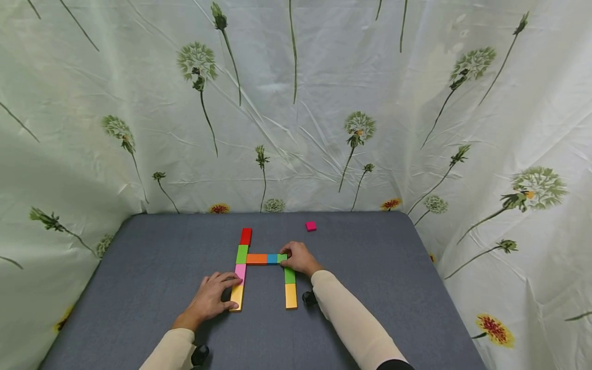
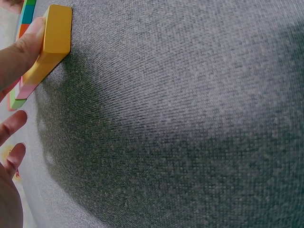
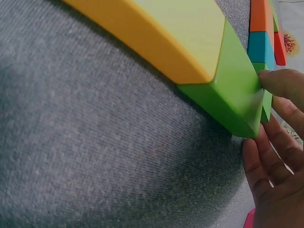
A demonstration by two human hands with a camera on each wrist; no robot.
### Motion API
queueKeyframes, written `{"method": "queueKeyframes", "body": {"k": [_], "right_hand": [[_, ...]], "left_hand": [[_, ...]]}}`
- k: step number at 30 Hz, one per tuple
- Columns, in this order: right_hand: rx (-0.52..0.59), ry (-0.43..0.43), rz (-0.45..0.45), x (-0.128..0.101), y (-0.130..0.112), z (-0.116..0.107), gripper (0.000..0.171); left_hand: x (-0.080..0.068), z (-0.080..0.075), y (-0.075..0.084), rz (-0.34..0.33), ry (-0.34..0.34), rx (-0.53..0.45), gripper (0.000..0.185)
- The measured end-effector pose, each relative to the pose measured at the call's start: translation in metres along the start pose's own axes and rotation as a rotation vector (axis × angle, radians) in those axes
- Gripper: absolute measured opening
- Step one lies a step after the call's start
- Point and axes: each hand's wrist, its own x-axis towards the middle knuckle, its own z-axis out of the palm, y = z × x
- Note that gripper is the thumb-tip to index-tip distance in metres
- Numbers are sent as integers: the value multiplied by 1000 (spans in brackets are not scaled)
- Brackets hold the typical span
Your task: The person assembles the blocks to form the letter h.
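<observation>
My right hand [image 1: 301,258] pinches a small green block [image 1: 281,257] between thumb and fingers, at the right end of a crossbar. That bar also has an orange block [image 1: 256,259] and a blue block [image 1: 272,259]. Just below the hand, a larger green block [image 1: 290,276] meets a yellow block [image 3: 175,33] end to end. On the left, red [image 1: 246,236], green [image 1: 242,254] and pink blocks [image 1: 240,272] and another yellow block [image 2: 59,31] form a column. My left hand [image 1: 210,297] rests at its lower part, thumb against the yellow block, a finger on the pink.
A magenta block [image 1: 311,226] lies alone near the back of the grey cloth-covered table [image 1: 361,318]. Behind the table hangs a white curtain [image 1: 314,113] printed with dandelions. Long cream sleeves [image 1: 356,318] cover both arms, and small black devices [image 1: 309,298] sit at the wrists.
</observation>
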Motion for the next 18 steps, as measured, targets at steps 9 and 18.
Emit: {"method": "queueKeyframes", "body": {"k": [9,18], "right_hand": [[195,138,-9,-6,17,-9,29],[198,391,57,-12,50,-26,25]], "left_hand": [[1,-1,0,-7,-19,-3,58],[2,0,-1,-11,-32,9,60]]}}
